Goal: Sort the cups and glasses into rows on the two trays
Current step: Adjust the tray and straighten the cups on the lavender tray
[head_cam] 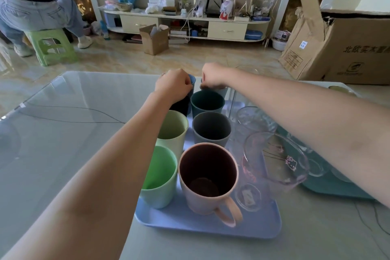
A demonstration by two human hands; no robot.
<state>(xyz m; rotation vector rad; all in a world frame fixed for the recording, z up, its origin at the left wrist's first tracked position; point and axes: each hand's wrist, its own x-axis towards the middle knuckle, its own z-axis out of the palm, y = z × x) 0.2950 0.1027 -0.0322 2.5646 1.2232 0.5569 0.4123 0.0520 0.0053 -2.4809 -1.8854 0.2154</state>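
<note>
Both hands are working the far end of the blue tray (190, 225): left hand (173, 85) fingers pinching the blue cup (192, 80) rim, right hand (213, 77) fingers curling onto another cup's (221, 91) rim.

Soft daylight, tabletop glare, wide-angle distortion

My blue tray (190, 227) holds upright cups in two rows: green (159, 177), pale green (173, 131), pink mug (207, 177), grey (211, 129), teal (207, 101). Clear glasses (274, 160) stand beside them, by the teal tray (337, 188).
</note>
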